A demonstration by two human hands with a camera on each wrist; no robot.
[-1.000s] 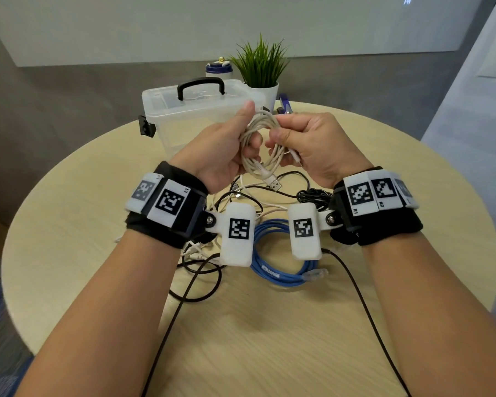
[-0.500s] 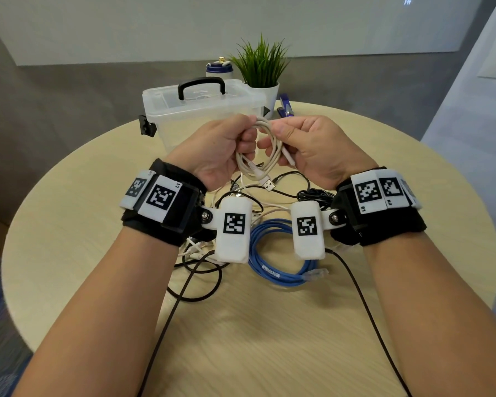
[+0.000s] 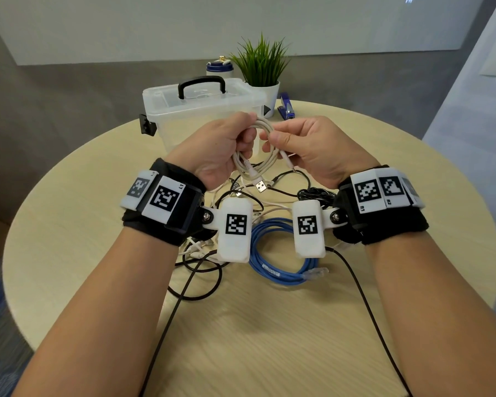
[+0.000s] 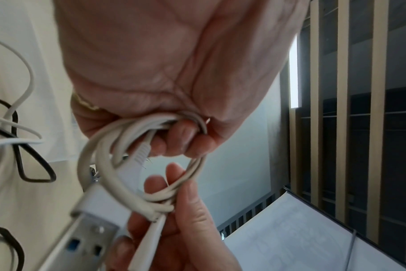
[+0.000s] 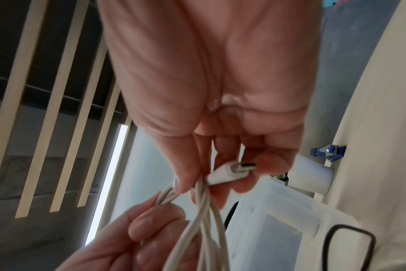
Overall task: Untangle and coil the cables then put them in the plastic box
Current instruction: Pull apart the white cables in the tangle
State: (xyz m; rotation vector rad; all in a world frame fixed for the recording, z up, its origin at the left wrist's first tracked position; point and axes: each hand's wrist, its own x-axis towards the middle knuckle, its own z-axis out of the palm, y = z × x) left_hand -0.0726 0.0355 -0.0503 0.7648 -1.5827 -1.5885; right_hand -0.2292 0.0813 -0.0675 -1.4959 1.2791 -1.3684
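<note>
White cable [image 3: 257,156], wound into a small coil of several loops, is held up between both hands above a round wooden surface [image 3: 69,224]. The left hand [image 3: 221,150] has its fingers curled around the coil's 9 o'clock side, and the right hand [image 3: 307,147] pinches the loops at the 3 o'clock side between thumb and fingers, with the cable's small plug end [image 5: 234,171] lying against its fingertips. The larger flat USB plug [image 3: 260,185] dangles from the coil at 6 o'clock. This one cable looks nearly coiled, though its ends are loose and it is not yet stowed. The clear plastic box [image 3: 201,110] with a black handle stands just behind the hands at 12 o'clock; its lid appears to be shut, so it would probably need opening first. Much is left to do: beneath the wrists at 6 o'clock lies a loose blue cable [image 3: 272,253] in rough rings, and around it a tangle of thin black cables [image 3: 201,282] and more white cables [image 3: 195,247], spreading toward 7 o'clock. Behind the box stand a small potted plant [image 3: 262,67] at 1 o'clock, a bottle with a blue cap [image 3: 219,68] and a blue stapler [image 3: 287,108].
</note>
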